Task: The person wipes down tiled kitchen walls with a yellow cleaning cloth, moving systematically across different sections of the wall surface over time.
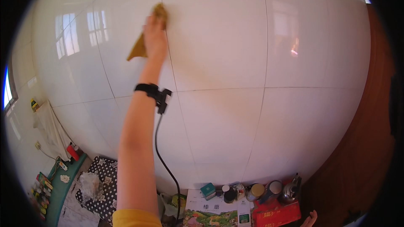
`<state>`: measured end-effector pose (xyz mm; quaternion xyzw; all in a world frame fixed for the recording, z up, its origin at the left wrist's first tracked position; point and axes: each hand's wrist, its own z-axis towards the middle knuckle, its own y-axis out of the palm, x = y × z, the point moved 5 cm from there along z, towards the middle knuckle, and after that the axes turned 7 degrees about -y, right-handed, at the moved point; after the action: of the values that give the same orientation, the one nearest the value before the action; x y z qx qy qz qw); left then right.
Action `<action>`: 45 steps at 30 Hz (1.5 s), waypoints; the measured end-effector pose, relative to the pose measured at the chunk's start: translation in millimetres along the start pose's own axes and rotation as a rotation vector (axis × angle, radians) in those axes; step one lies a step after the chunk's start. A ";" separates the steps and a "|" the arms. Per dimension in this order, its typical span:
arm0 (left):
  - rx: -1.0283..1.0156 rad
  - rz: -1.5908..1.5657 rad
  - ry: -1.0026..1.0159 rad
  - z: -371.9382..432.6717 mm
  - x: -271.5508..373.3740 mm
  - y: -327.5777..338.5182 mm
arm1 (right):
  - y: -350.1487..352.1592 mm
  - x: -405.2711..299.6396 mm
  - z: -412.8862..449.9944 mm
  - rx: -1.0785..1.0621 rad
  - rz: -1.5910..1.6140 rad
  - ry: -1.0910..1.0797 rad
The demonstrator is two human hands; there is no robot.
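My left hand [156, 41] is raised against a glossy white tiled wall [217, 37], with its arm stretched up in front of me. Under its fingers is a mustard-yellow cloth [138, 49], pressed flat to the tiles beside a vertical joint. One corner of the cloth hangs below the palm. A black strap with a small device [162, 99] circles the wrist, and a black cable [164, 164] runs down from it. At the bottom right, only some fingers of my right hand [311, 219] show, apart and holding nothing visible, near a red box [277, 216].
Along the wall's foot stand a teal box [208, 191], a jar with a gold lid [256, 191], a metal kettle [289, 192] and a printed carton [210, 212]. A plastic bag [90, 186] lies on black dotted fabric [107, 171]. Brown wood [353, 151] borders the right side.
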<state>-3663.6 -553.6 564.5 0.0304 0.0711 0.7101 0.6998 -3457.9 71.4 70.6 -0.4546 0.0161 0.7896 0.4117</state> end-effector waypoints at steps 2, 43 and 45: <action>-0.033 -0.455 -0.097 -41.2 40.2 30.8 | 21.6 -4.8 -2.4 -0.045 0.146 -0.011; -0.447 -1.147 -0.037 -149.6 233.2 60.6 | 13.9 84.2 -52.8 -0.118 0.264 0.076; -0.446 -1.010 -0.057 -91.4 165.2 65.9 | 0.3 48.8 -35.2 0.010 0.544 0.363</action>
<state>-3744.9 -394.7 474.4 -0.1373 -0.0942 0.2830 0.9445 -3445.3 88.1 14.1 -0.5651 0.2142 0.7766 0.1781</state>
